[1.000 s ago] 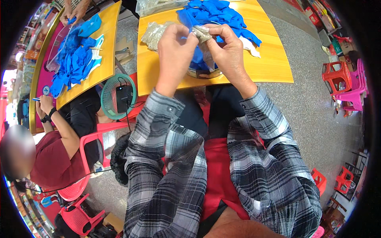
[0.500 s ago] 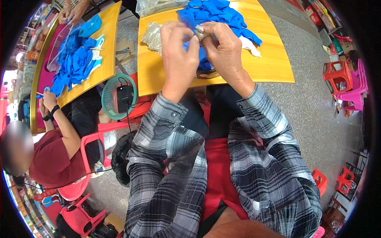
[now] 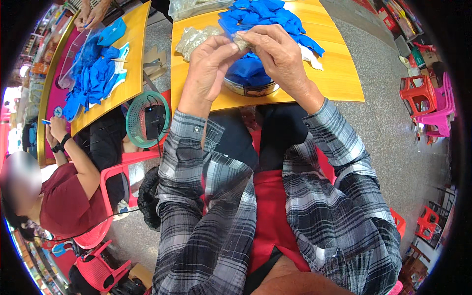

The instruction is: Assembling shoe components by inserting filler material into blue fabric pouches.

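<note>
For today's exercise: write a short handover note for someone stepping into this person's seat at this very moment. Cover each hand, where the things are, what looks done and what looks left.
Left hand: raised over the yellow table, fingertips pinching a small pale crumpled piece.
Right hand: pinching the same piece from the other side.
Below the hands: a round tin with blue pieces in it.
Behind: a heap of blue pieces and a clear bag of pale bits to the left.
Done: some blue pieces are in the tin.
Left: the pale piece is not yet put down; the heap is large.

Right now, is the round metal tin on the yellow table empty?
No, the round metal tin holds blue pieces, below both hands.
</note>
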Action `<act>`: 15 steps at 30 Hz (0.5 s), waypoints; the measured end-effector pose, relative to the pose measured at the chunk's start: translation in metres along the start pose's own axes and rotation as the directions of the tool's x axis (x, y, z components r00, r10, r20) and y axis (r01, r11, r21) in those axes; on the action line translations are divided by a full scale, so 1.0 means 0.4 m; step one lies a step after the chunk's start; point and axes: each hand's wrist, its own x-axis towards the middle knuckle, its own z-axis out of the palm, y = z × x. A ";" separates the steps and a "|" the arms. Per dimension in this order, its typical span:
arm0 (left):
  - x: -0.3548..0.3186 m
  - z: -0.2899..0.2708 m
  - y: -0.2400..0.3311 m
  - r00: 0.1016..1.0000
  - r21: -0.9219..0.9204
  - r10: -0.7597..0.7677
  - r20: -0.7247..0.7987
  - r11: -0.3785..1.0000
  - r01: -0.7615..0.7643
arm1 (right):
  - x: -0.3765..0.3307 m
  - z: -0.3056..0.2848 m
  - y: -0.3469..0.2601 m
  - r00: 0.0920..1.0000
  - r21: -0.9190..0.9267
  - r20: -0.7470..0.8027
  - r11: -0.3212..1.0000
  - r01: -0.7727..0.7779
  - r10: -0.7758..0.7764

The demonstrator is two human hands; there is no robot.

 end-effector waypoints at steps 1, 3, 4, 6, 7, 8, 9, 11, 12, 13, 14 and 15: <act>-0.001 0.000 0.001 1.000 0.015 0.002 0.016 1.000 -0.002 | -0.001 -0.001 -0.001 1.000 -0.002 0.001 1.000 0.000 0.000; -0.002 0.002 0.001 0.999 0.029 0.003 0.033 1.000 -0.004 | -0.003 -0.004 -0.003 1.000 -0.006 -0.013 1.000 -0.007 0.007; 0.000 0.005 0.002 0.999 -0.063 0.025 0.042 0.998 -0.022 | -0.002 -0.002 -0.003 1.000 -0.004 -0.013 1.000 -0.006 0.006; 0.002 0.016 0.003 0.998 -0.155 0.048 0.049 0.987 -0.040 | 0.001 0.000 -0.004 1.000 -0.012 -0.014 1.000 0.000 0.000; 0.000 0.027 0.003 0.998 -0.070 0.059 0.021 0.996 -0.057 | 0.003 0.001 -0.007 1.000 -0.011 -0.014 1.000 0.000 0.000; -0.002 0.032 0.003 0.997 0.014 0.072 -0.005 0.997 -0.072 | 0.007 0.000 -0.012 1.000 -0.029 -0.004 0.999 0.014 -0.014; -0.001 0.030 0.005 0.997 0.014 0.073 -0.006 0.997 -0.073 | 0.010 -0.001 -0.014 1.000 -0.048 0.007 0.998 0.028 -0.028; -0.001 0.023 0.010 0.999 0.022 0.051 0.007 0.998 -0.052 | 0.014 -0.001 -0.015 0.999 -0.050 0.020 0.998 0.037 -0.036; -0.002 0.024 0.008 0.999 0.023 0.052 0.005 0.998 -0.052 | 0.015 0.000 -0.015 0.998 -0.054 0.034 0.997 0.046 -0.044; -0.003 0.029 0.006 0.999 0.018 0.044 -0.028 0.999 -0.044 | 0.016 0.002 -0.011 0.998 -0.054 0.034 0.997 0.047 -0.045; -0.003 0.034 0.003 0.998 0.013 0.036 -0.060 0.999 -0.035 | 0.015 0.005 -0.005 0.998 -0.066 0.040 0.997 0.044 -0.042; 0.000 0.030 -0.008 0.997 0.012 0.037 -0.061 0.999 -0.036 | 0.014 0.007 -0.002 0.998 -0.079 0.047 0.996 0.042 -0.038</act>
